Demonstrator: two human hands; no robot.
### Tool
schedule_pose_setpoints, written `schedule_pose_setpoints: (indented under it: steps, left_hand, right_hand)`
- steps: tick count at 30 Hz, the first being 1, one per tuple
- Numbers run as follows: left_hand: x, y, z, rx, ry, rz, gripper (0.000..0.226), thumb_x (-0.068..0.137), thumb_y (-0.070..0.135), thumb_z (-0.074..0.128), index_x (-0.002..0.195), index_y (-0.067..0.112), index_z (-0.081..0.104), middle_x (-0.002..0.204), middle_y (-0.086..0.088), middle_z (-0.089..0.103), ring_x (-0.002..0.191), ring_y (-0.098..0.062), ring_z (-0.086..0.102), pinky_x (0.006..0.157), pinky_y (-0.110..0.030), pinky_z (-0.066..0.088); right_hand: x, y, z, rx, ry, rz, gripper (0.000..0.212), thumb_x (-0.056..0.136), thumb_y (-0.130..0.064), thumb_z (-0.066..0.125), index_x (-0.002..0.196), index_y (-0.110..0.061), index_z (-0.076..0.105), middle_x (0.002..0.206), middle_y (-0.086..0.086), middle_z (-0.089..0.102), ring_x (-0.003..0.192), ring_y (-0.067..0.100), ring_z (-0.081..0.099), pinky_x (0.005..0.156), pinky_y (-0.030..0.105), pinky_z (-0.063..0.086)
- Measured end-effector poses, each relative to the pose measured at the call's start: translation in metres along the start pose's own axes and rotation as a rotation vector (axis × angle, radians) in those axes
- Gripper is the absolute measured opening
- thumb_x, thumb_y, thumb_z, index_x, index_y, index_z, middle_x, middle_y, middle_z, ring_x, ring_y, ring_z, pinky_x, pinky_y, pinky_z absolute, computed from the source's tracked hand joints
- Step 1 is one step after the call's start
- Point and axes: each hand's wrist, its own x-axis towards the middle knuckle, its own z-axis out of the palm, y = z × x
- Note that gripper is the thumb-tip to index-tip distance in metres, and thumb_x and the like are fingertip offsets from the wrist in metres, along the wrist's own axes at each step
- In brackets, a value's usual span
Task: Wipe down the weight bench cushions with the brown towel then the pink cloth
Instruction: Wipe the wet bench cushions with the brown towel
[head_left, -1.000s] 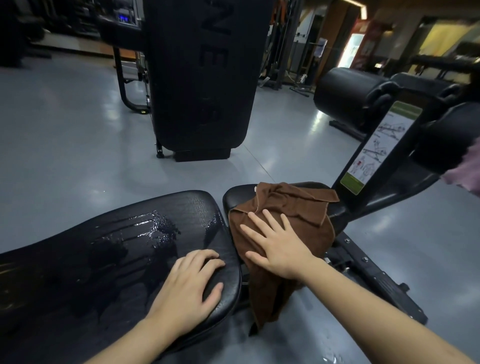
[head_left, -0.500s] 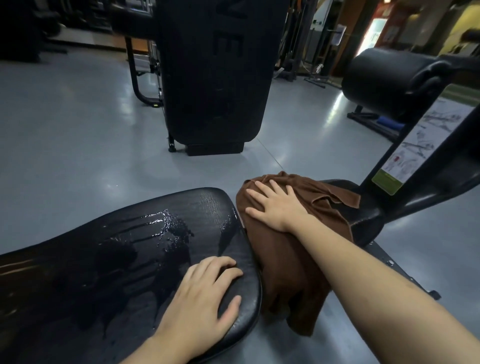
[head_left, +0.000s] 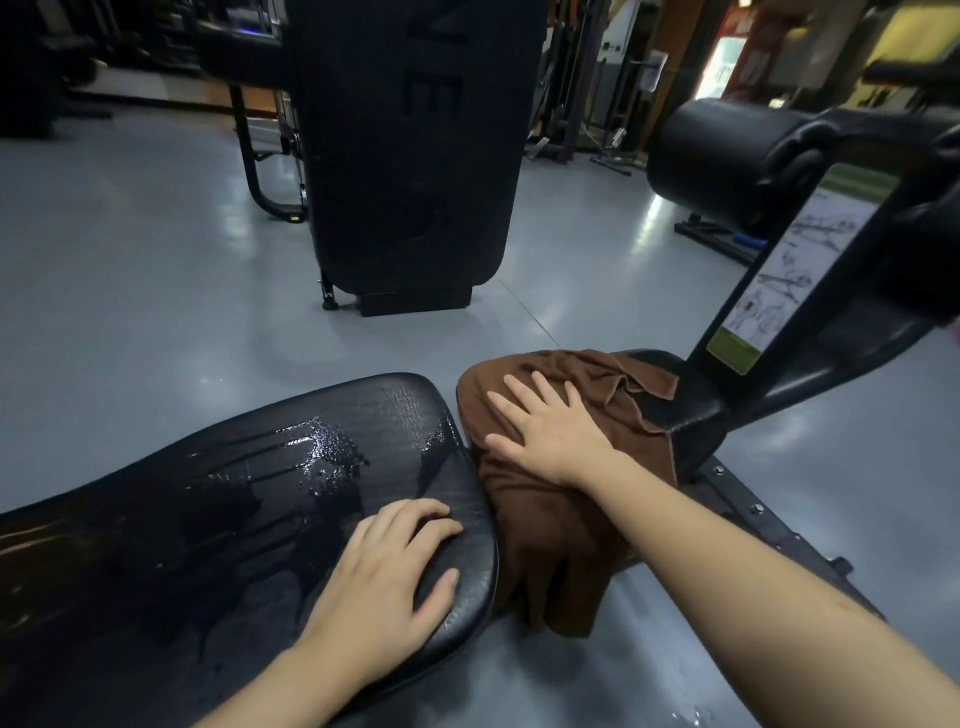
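The long black back cushion (head_left: 218, 519) of the weight bench fills the lower left; drops and streaks of water shine on it. My left hand (head_left: 384, 577) rests flat on its near right corner, fingers slightly curled over the edge. The brown towel (head_left: 561, 530) covers the smaller seat cushion (head_left: 660, 405) to the right and hangs down over its near side. My right hand (head_left: 545, 431) lies flat on the towel with fingers spread, pressing it on the seat. The pink cloth is out of sight.
A black post with an instruction placard (head_left: 779, 280) rises from the seat's right side, with black roller pads (head_left: 722, 156) above it. A tall black machine shroud (head_left: 415, 150) stands on the grey floor (head_left: 130, 270) behind the bench. The bench's frame rail (head_left: 769, 525) runs lower right.
My right hand has slid the towel to the far left part of the seat cushion, away from me. My left hand stays on the back cushion's corner. The view has shifted left.
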Motion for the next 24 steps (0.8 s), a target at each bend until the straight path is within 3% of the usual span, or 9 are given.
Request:
schedule_pose_setpoints:
  steps: [3, 10, 16, 20, 24]
  left_hand:
    - [0.000, -0.001, 0.000, 0.010, 0.001, 0.000, 0.037, 0.089, 0.044, 0.056, 0.124, 0.032, 0.060, 0.132, 0.014, 0.051, 0.126, -0.010, 0.048, 0.102, -0.021, 0.029]
    - [0.000, 0.000, 0.001, -0.003, 0.007, -0.012, 0.037, 0.089, 0.044, 0.056, 0.123, 0.031, 0.062, 0.132, 0.015, 0.052, 0.125, -0.011, 0.049, 0.102, -0.022, 0.030]
    - [0.002, -0.002, 0.002, -0.016, 0.010, 0.001, 0.037, 0.090, 0.045, 0.055, 0.124, 0.032, 0.060, 0.133, 0.016, 0.051, 0.128, -0.009, 0.047, 0.104, -0.025, 0.031]
    - [0.001, -0.002, 0.002, -0.012, 0.000, 0.005, 0.037, 0.091, 0.046, 0.054, 0.125, 0.033, 0.060, 0.133, 0.018, 0.050, 0.127, -0.006, 0.046, 0.101, -0.025, 0.032]
    - [0.002, -0.001, 0.000, -0.017, -0.008, 0.001, 0.036, 0.091, 0.047, 0.054, 0.125, 0.034, 0.059, 0.133, 0.020, 0.049, 0.127, -0.003, 0.045, 0.102, -0.022, 0.030]
  right_hand:
    - [-0.035, 0.002, 0.006, -0.007, 0.032, -0.011, 0.087, 0.080, -0.078, -0.005, 0.159, -0.042, 0.005, 0.170, -0.006, -0.003, 0.155, 0.027, -0.009, 0.122, 0.059, -0.001]
    - [-0.076, 0.009, 0.016, -0.011, 0.071, -0.069, 0.082, 0.086, -0.081, -0.007, 0.159, -0.043, 0.004, 0.169, -0.007, -0.006, 0.155, 0.029, -0.012, 0.121, 0.062, 0.000]
    - [-0.032, 0.008, 0.005, 0.011, 0.041, -0.055, 0.087, 0.079, -0.083, 0.002, 0.157, -0.046, 0.007, 0.170, -0.006, -0.003, 0.155, 0.029, -0.008, 0.121, 0.061, 0.000]
    - [0.006, 0.014, -0.001, 0.062, 0.016, 0.004, 0.074, 0.090, -0.080, 0.018, 0.157, -0.049, 0.009, 0.170, -0.010, -0.001, 0.156, 0.025, -0.006, 0.119, 0.059, 0.010]
    - [0.022, 0.030, -0.006, 0.113, -0.001, 0.050, 0.072, 0.093, -0.079, 0.020, 0.157, -0.048, 0.011, 0.169, -0.014, 0.000, 0.156, 0.022, -0.006, 0.120, 0.058, 0.009]
